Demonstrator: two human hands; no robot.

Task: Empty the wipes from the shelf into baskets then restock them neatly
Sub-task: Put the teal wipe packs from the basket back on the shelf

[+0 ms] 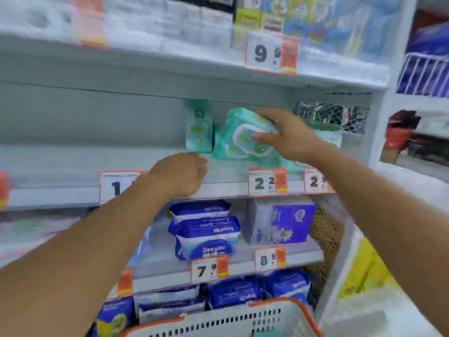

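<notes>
Reaching up to the middle shelf (73, 164), the right hand (286, 137) held a teal wipes pack (245, 139) — thumb across its printed face, fingers curled over the top edge, so that grip was closed around the pack. The pack stood tilted on the shelf, leaning back among a few more teal packs behind and beside the wrist. Just to its left a slimmer green pouch (198, 127) stood upright, apart from the hand. The left hand (181, 175) rested at the shelf's front lip beside a price tag (116, 186), fingers loosely curled; it seemed to hold nothing, though blur made that hard to settle.

A grey basket with an orange rim (218, 322) sat low in front of the person, well below the shelf, and what lay inside it was out of sight. Most of the middle shelf to the left was already bare, so the emptying looked far along.

The risks seemed plain. The soft, slick pack could slide out of a one-sided pinch on the long way down to the basket. Pulling it forward could also drag the neighbouring packs off the edge, or tip the upright pouch — it stood close and unsupported. The blue packs (206, 229) on the shelf below could catch a falling pack.
</notes>
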